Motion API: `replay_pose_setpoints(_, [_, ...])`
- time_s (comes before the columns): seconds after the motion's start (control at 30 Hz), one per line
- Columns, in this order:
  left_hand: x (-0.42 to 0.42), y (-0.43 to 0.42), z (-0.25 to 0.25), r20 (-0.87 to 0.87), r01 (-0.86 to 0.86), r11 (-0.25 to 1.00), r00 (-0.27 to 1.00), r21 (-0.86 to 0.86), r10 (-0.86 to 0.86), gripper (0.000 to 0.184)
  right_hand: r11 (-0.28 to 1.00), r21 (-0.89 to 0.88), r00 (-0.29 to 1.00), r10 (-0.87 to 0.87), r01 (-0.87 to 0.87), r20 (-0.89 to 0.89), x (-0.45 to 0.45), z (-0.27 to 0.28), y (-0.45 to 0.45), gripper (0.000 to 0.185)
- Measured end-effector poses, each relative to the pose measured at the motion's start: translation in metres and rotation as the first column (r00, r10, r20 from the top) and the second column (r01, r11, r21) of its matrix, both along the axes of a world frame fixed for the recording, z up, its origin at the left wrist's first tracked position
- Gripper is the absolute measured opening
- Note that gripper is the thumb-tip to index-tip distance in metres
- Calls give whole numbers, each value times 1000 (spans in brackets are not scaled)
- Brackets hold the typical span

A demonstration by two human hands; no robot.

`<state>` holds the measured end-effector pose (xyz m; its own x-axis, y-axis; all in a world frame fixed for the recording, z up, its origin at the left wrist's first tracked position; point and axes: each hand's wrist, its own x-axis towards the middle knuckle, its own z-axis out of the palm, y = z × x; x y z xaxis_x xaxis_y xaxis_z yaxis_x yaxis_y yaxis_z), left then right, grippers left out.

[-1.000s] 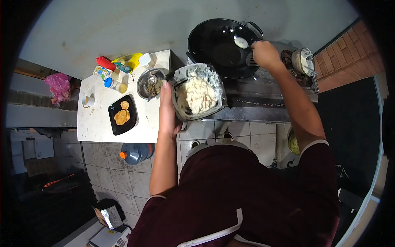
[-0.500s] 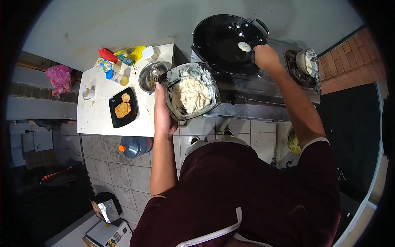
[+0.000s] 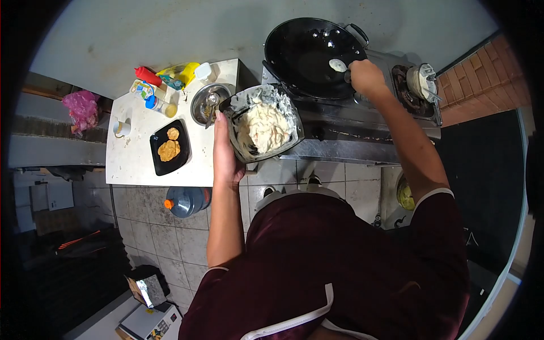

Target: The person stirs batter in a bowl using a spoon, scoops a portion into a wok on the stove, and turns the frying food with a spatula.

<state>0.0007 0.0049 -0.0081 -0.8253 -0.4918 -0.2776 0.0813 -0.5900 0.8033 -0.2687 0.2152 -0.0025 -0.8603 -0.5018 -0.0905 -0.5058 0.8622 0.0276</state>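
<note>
Misc. items on & around white desk (image 3: pixel 127 164).
Red btl (image 3: pixel 146 75), yellow bag (image 3: pixel 190 72) & white tub (image 3: pixel 204 72) nr back edge; blue-lid jar (image 3: pixel 161 106) just in front; mug (image 3: pixel 121 129) nr L edge. Pink bag (image 3: pixel 81 110) off to L. Jug (image 3: pixel 190 202) w/ orange cap (image 3: pixel 169 204) on tile floor (image 3: pixel 190 243) by front edge; brick wall (image 3: pixel 476 85) far R.

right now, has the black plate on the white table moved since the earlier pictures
No. The black plate keeps the same gap from the near edge of the white table; only the whole view has shifted slightly.

Left arm (image 3: pixel 225 226) forward; right arm (image 3: pixel 416 136) outstretched, fingers (image 3: pixel 356 72) curled.
</note>
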Motion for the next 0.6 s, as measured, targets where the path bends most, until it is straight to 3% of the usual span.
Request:
replay_pose_setpoints(0.13, [2, -1, 0, -16, 20, 998, 1000, 64, -19, 56, 998, -51, 1000, -21, 21, 10, 0, -6, -2, 22])
replay_pose_setpoints(0.23, [4, 2, 3, -9, 12, 1000, 1000, 20, -12, 65, 999, -47, 1000, -22, 23, 6, -1, -8, -1, 23])
replay_pose_setpoints(0.6, [7, 1, -5, -3, 14, 999, 1000, 50, -14, 59, 999, -33, 999, -13, 14, 31, -4, -8, 0, 21])
